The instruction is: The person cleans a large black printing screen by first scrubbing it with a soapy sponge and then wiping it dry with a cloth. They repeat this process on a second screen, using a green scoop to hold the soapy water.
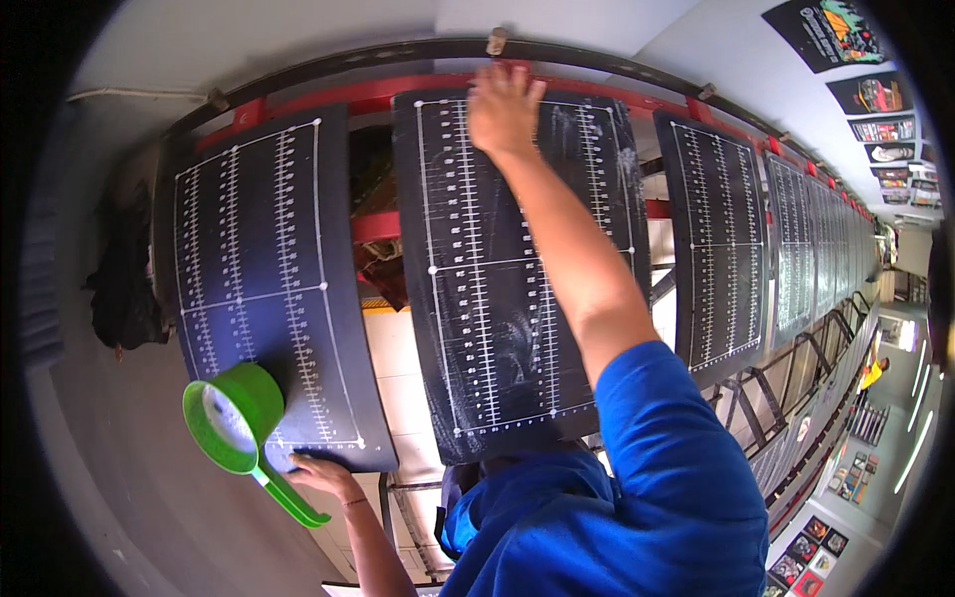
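Note:
My right arm reaches across a black board [448, 338] marked with white ruler lines. The right hand [504, 111] lies at its far edge, fingers spread, with nothing seen in it. Pale smears show on this board's surface. At the near edge of the black board on the left [259, 259] is my left hand [326, 477], its fingers stretched out beside the handle of a green dipper [261, 403]. The dipper is over that board's near left corner and has whitish, foamy liquid inside. Whether the left fingers touch its handle is hard to tell.
More marked boards [711, 239] run in a row to the right on a red and black metal frame [358, 95]. Gaps separate the boards. Dark cloth [127, 279] hangs at the far left. Pictures [870, 95] cover the wall, and a person in yellow [875, 372] is far off.

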A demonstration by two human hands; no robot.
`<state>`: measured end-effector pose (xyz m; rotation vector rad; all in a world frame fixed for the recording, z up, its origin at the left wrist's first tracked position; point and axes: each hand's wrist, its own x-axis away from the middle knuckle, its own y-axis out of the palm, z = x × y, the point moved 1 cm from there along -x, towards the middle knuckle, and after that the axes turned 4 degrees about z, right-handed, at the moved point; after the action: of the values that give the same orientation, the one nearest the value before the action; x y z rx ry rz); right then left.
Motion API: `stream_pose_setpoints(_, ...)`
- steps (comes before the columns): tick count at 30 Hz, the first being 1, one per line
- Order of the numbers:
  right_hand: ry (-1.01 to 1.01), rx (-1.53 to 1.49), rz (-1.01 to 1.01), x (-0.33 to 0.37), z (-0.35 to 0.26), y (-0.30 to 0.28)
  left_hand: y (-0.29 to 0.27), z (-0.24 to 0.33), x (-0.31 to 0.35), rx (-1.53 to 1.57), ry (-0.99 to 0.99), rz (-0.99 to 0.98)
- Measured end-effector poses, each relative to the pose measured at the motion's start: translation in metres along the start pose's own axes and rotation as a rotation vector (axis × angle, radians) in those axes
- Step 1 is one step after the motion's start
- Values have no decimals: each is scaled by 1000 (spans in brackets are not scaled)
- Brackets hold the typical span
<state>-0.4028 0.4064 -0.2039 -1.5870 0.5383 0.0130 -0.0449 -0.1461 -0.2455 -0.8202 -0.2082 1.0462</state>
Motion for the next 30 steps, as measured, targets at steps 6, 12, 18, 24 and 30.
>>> stream_pose_setpoints(6, 206, 78, 27, 16, 207, -21, 4, -6, -9, -53, -150, -47)
stream_pose_setpoints(12, 114, -215, 59, 127, 219, -62, 3, 20, -3, -16, -213, -73)
stream_pose_setpoints(18, 218, -234, -111, 357, 183, -171, 8, 2, -5, 48, -130, -74)
stream_pose_setpoints(24, 432, -55, -103, 484, 147, -208, 19, -13, -13, 7, -84, -42)
stream_pose_setpoints(30, 121, -229, -222, 419, -39, -196, 29, -1, -11, 22, -57, -58)
